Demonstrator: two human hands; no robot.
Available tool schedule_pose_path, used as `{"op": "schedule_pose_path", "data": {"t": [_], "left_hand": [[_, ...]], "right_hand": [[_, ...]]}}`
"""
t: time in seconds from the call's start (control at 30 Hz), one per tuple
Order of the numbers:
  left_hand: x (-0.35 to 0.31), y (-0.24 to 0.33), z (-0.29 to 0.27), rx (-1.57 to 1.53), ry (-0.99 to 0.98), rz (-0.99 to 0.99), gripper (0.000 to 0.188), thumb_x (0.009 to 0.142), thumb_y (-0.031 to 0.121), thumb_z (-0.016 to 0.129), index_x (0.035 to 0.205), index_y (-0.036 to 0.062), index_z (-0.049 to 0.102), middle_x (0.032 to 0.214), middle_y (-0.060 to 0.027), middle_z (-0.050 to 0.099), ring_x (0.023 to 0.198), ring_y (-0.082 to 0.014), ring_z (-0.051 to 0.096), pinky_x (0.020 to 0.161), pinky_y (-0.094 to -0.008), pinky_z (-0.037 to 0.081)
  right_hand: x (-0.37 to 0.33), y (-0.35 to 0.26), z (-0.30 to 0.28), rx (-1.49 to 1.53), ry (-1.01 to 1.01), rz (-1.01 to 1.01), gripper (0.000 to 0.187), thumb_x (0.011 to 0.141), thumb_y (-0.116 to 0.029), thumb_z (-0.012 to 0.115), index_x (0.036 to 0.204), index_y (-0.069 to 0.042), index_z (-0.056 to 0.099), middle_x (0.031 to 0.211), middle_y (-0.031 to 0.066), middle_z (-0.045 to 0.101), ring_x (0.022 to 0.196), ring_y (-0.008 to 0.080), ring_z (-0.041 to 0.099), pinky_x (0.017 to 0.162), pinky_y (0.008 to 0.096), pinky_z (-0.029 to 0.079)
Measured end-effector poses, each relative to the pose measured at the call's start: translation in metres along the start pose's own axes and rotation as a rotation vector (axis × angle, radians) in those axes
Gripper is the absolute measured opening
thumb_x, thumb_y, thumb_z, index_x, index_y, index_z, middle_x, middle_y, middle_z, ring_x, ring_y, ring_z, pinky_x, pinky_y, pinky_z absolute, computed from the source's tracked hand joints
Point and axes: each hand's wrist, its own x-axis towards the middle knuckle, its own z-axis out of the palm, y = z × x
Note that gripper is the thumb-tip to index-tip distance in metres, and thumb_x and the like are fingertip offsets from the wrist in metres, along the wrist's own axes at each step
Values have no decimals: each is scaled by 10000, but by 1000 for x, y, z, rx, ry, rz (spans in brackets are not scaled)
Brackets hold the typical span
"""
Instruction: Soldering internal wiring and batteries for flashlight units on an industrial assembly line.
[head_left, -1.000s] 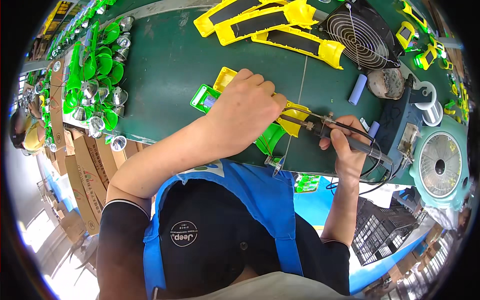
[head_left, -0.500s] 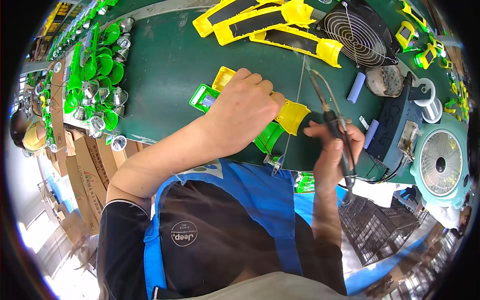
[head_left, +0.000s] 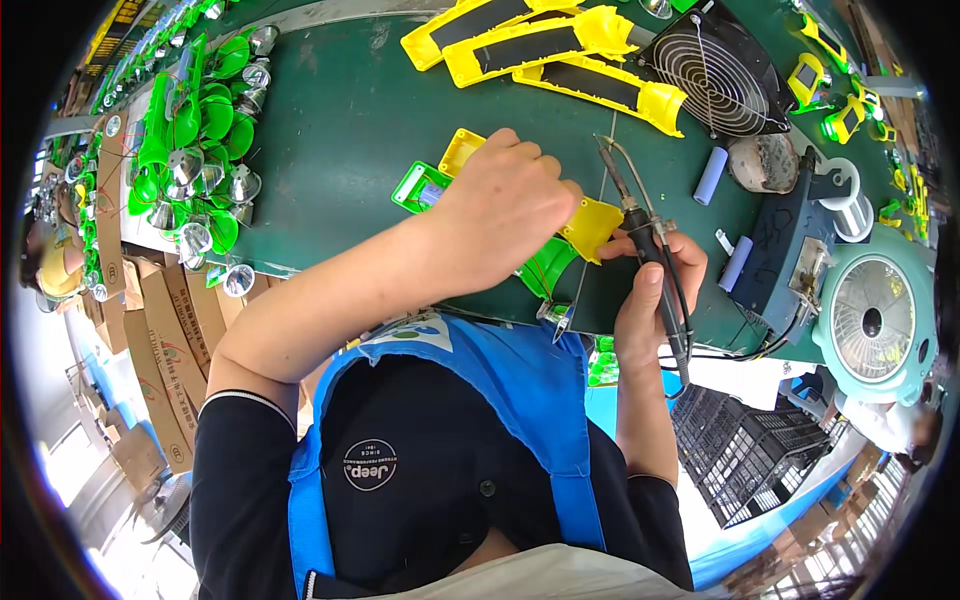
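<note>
My left hand (head_left: 512,215) is closed over a yellow plastic housing (head_left: 592,230), which shows on both sides of the fist; the fingertips are hidden beneath. Alongside it lies a green plastic housing (head_left: 547,266), with a lilac cylindrical cell (head_left: 430,195) showing at its far left end. A small silver reflector (head_left: 556,318) hangs by wires at the table's near edge. In my right hand (head_left: 640,310) is a soldering iron (head_left: 662,285), held like a pen with its tip pointing up and away, right of the yellow housing and apart from it.
Yellow half shells (head_left: 520,52) and a black fan with a wire guard (head_left: 712,78) lie at the back. Green lamp parts with reflectors (head_left: 190,165) crowd the left. A loose lilac cell (head_left: 711,176), a dark soldering station (head_left: 765,265), a solder spool (head_left: 852,205) and a teal fan (head_left: 872,322) stand right.
The soldering iron has tilted more upright and moved slightly left, closer to the yellow housing. My left hand has stayed closed over the housing, shifting a little right in view.
</note>
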Motion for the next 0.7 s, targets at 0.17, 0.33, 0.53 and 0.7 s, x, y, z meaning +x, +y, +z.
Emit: {"op": "schedule_pose_path", "data": {"t": [0.17,0.33,0.53,0.7], "left_hand": [[-29,-27,-48,-91,208,76,172,736,71,627,896,56,688,881,-58,596,796,-229,570,696,-349,400],[-109,-31,-46,-452,73,16,360,721,-17,645,1079,15,680,1146,-143,657,945,-334,653,794,-394,535],[-92,-31,-10,-457,306,176,328,678,23,726,1000,79,711,852,-46,661,794,-249,589,738,-362,479],[-66,-29,-10,-446,294,179,157,713,93,753,834,113,655,769,17,606,777,-202,513,738,-328,370]], "right_hand": [[-4,9,-9,67,129,-22,434,961,-405,565,1104,-26,408,874,149,677,845,196,634,900,343,437],[4,5,0,160,133,-14,441,955,-396,580,1115,-19,415,867,147,631,812,217,618,840,356,476],[0,5,-12,284,122,3,412,958,-364,583,1137,-23,439,898,148,611,819,227,606,817,378,486],[-6,-9,-20,306,22,91,389,935,-331,627,1109,-14,481,916,128,602,848,208,584,863,356,445]]}}
